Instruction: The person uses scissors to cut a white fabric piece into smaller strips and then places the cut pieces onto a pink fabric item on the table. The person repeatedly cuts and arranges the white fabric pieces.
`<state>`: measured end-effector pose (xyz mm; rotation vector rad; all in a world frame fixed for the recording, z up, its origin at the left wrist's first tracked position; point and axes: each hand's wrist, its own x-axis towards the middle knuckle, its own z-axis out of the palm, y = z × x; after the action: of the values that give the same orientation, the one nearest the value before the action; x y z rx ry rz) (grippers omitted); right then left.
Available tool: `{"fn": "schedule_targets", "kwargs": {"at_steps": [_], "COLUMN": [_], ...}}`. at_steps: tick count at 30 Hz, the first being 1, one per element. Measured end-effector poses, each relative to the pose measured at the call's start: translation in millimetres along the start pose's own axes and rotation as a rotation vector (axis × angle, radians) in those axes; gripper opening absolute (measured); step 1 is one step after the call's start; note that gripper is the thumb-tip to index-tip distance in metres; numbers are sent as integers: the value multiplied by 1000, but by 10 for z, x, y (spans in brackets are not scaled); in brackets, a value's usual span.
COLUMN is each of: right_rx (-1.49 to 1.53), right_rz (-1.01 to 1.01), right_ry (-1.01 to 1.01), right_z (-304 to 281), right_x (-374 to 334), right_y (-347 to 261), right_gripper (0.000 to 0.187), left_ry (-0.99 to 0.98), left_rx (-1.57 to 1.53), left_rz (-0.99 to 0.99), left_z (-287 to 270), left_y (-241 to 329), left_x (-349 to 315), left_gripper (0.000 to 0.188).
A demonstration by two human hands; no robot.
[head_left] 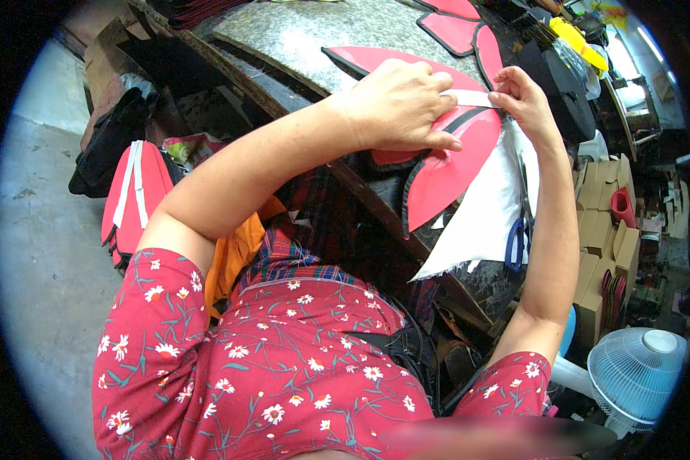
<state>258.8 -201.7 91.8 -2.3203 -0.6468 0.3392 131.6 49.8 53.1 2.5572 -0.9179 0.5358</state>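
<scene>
Left hand (397,105) is pressed flat, fingers down, on a red cut panel (445,165) at the edge of the worktable (307,34), while the right hand (523,98) pinches the end of a white strip (471,97) lying across it, blue-handled scissors (518,230) just beside on white sheet (487,215).

Brown cardboard boxes (599,195) are sitting stacked at the right edge of the workbench, flaps partly open, plain tan faces. One more open box (625,249) is standing just below them, a red item poking out above it. Further tan cartons (590,307) are piling down toward the white fan. No labels, signs or screens are showing clearly enough to tell.
</scene>
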Motion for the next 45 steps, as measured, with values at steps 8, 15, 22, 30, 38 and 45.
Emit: {"fn": "schedule_targets", "kwargs": {"at_steps": [8,15,22,30,38,45], "right_rx": [-548,-588,-507,-695,-568,-605], "right_rz": [73,-195,365,380,612,522], "right_ry": [153,477,172,356,241,186], "right_z": [89,9,-89,194,104,53], "right_x": [-25,-624,-1958,-2301,-2329,-2382], "right_y": [-180,-418,-675,-567,-498,-525], "right_gripper": [45,32,20,41,39,39], "left_ry": [-40,-57,-45,-4,35,-208], "left_rx": [108,-11,-26,-20,-58,32], "left_rz": [120,106,179,188,251,84], "left_z": [167,347,67,49,137,23], "left_y": [-73,-199,-366,-247,65,139], "left_x": [514,487,46,28,33,282], "left_gripper": [63,57,43,40,45,41]}}
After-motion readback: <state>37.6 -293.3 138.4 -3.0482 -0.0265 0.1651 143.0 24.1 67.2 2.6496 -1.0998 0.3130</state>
